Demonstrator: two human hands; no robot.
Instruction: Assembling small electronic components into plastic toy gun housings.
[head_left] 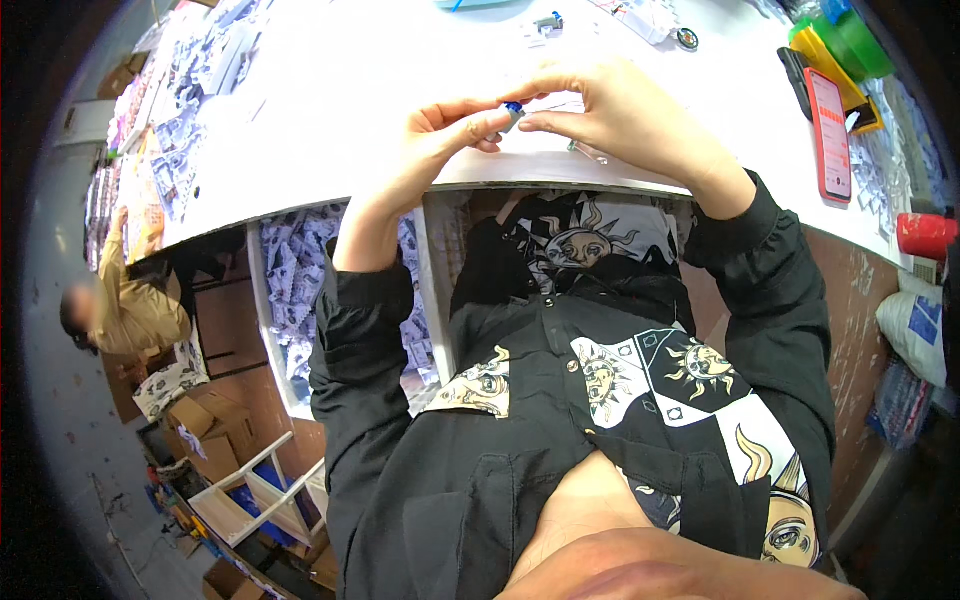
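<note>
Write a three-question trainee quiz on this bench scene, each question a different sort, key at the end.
1. True or false: the left hand and the right hand both pinch the small grey part with a blue tip.
2. Multiple choice: the red phone lies (A) left of the hands, (B) right of the hands on the white table, (C) on the person's lap.
3. Fill in: the flat round lid at the table's far right corner is ____.

Key: 1 true; 2 B; 3 green.

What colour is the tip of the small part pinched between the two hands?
Blue: the small part has a blue tip on a grey body, seen in the head view.
</note>
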